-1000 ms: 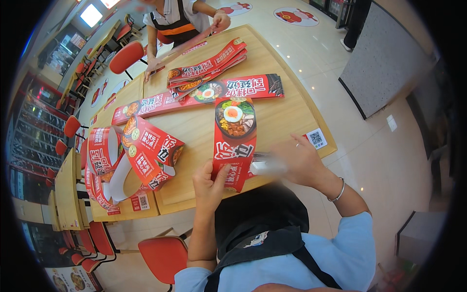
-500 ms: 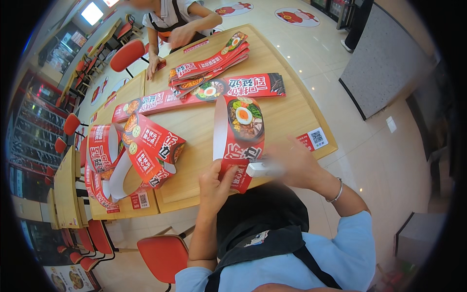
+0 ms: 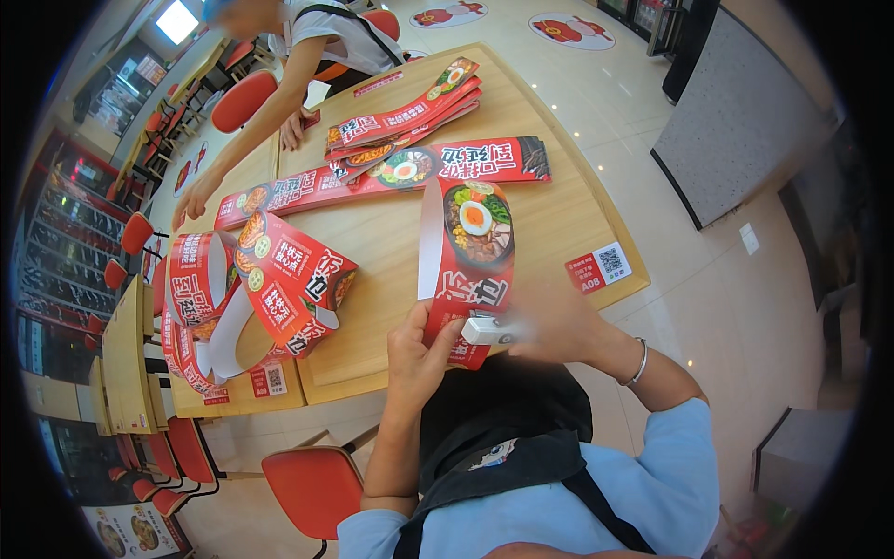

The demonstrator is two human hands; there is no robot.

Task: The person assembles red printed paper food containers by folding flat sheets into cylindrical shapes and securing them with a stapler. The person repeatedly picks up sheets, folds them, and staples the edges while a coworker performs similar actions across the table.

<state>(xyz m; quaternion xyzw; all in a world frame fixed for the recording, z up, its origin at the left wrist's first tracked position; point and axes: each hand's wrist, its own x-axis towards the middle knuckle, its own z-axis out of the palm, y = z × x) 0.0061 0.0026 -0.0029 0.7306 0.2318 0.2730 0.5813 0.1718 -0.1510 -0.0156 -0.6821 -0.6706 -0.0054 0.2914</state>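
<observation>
A red printed paper sleeve [image 3: 475, 265], bent into a loop with a white inside, stands up in front of me over the table's near edge. My left hand [image 3: 421, 349] pinches its overlapped lower ends, thumb on the near face. My right hand [image 3: 568, 326], smeared by motion, is closed round a white stapler [image 3: 486, 330]. The stapler's front end lies at the sleeve's joined ends, beside my left thumb. Whether its jaws are pressed together cannot be made out.
Looped sleeves [image 3: 279, 289] are heaped at the table's left. Flat paper strips [image 3: 400, 121] lie stacked toward the far side, over a long row of strips [image 3: 503, 160]. Across the table a co-worker's hand [image 3: 194, 200] reaches toward the left. A red chair [image 3: 312, 489] stands near my left side.
The co-worker has leaned left and stretched one arm out over the table's left side. My left hand and the looped sleeve have shifted slightly right; the stapler stays at the joined ends.
</observation>
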